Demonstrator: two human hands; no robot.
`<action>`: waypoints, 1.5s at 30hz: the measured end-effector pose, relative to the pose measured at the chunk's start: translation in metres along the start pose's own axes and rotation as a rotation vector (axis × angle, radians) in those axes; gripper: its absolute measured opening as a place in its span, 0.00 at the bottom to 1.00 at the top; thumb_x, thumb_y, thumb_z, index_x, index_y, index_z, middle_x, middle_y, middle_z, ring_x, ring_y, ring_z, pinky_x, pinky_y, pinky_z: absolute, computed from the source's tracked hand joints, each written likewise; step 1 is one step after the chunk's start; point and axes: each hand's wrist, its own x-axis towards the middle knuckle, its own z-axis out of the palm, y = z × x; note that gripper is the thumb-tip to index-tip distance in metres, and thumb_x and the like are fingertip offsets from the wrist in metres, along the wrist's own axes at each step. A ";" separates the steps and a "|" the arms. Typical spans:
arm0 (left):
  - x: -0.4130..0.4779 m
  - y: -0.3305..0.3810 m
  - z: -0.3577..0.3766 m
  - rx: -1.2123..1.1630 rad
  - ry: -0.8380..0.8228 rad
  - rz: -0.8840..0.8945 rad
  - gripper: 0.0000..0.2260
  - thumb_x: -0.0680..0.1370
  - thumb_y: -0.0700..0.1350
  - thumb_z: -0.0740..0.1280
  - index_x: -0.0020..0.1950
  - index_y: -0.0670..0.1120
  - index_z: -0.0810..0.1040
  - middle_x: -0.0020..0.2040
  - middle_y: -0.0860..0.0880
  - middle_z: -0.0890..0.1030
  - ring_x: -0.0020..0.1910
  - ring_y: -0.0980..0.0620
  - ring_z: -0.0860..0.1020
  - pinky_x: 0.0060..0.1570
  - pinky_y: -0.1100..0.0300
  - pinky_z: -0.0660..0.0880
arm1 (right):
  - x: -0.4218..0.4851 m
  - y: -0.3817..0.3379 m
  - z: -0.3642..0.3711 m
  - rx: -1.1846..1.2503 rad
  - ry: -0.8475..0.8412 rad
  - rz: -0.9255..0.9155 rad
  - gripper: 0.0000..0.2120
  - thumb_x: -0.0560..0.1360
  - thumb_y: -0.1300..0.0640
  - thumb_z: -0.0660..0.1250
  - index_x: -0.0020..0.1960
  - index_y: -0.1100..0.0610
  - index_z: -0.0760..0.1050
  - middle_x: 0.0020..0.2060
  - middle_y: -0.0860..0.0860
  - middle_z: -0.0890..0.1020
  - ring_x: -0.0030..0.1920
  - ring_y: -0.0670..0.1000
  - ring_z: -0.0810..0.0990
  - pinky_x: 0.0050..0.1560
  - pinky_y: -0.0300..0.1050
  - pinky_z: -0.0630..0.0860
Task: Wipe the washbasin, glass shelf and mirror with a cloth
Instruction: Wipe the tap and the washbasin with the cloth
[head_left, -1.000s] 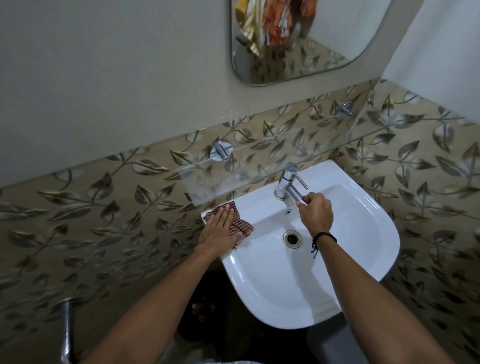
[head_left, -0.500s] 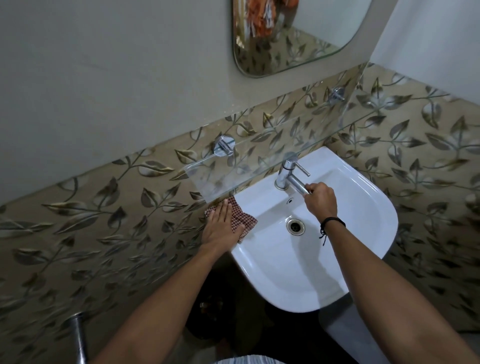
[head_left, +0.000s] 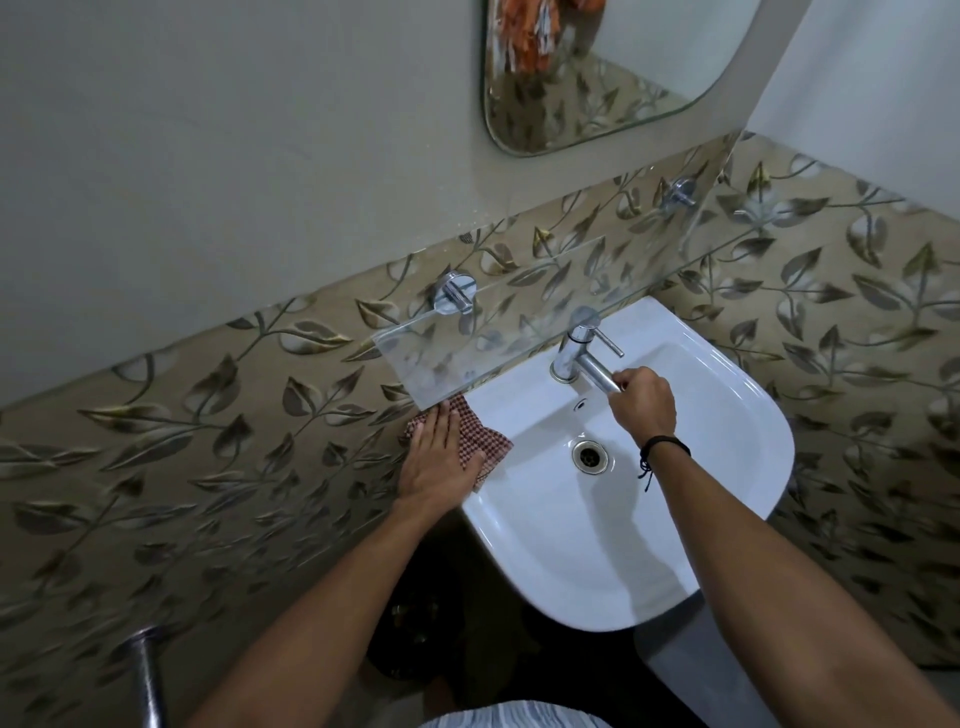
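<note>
A white washbasin (head_left: 737, 431) hangs on the leaf-patterned tiled wall. My left hand (head_left: 434, 462) lies flat, fingers straight, on a red-and-white checked cloth (head_left: 480, 439) at the basin's back left corner. My right hand (head_left: 644, 400) grips the spout end of the chrome tap (head_left: 579, 351). The glass shelf (head_left: 519, 312) juts out above the basin's rear edge, held by chrome brackets. The mirror (head_left: 613, 67) hangs higher on the wall, cut off at the top.
A drain (head_left: 589, 454) sits in the middle of the bowl. A chrome pipe (head_left: 148, 680) rises at the lower left. The side wall meets the tiled wall close to the right of the basin. Dark floor lies below the basin.
The view has dropped a little, so basin and shelf sit lower in the frame. My left hand stays on the cloth at the same corner; my right hand keeps its hold on the tap spout.
</note>
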 end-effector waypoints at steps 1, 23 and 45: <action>-0.001 0.000 0.000 -0.002 -0.001 0.002 0.37 0.82 0.65 0.47 0.81 0.43 0.37 0.80 0.45 0.35 0.80 0.51 0.36 0.75 0.54 0.31 | 0.000 0.001 0.000 0.007 0.004 0.006 0.18 0.72 0.67 0.64 0.58 0.55 0.84 0.49 0.57 0.84 0.45 0.57 0.77 0.39 0.40 0.68; -0.030 0.021 0.012 -0.007 -0.049 0.038 0.35 0.83 0.63 0.45 0.80 0.42 0.36 0.81 0.45 0.36 0.80 0.50 0.36 0.73 0.56 0.29 | 0.004 0.004 0.002 0.027 0.000 -0.017 0.14 0.72 0.66 0.66 0.55 0.56 0.84 0.48 0.57 0.85 0.49 0.60 0.81 0.40 0.43 0.73; -0.008 0.007 0.003 -0.069 0.039 -0.037 0.31 0.85 0.55 0.49 0.81 0.39 0.43 0.82 0.43 0.42 0.81 0.49 0.43 0.76 0.56 0.34 | 0.012 0.015 0.011 0.064 0.002 0.005 0.18 0.72 0.64 0.66 0.60 0.53 0.82 0.52 0.56 0.83 0.50 0.57 0.79 0.41 0.42 0.70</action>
